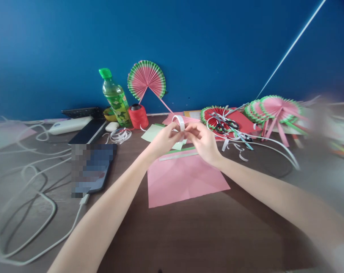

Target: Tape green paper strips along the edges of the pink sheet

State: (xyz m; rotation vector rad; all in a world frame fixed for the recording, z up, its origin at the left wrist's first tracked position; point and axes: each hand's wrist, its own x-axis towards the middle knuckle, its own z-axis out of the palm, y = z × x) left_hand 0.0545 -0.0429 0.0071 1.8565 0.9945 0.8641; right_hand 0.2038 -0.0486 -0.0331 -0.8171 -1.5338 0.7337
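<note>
My left hand [164,139] and my right hand [203,142] meet above the desk, and both pinch a small white roll of tape [179,122] held upright between the fingertips. Just below the hands lies a square pink paper sheet [183,178] with a thin green and white strip [179,154] along its far edge. A pale green paper [152,133] lies behind my left hand.
Paper watermelon fans stand at the wall [146,79] and lie at the right [274,108]. Scissors [227,125] rest among white paper strips. A green bottle [115,98], red thread spool [138,116], phone [93,168] and white cables [32,197] fill the left side.
</note>
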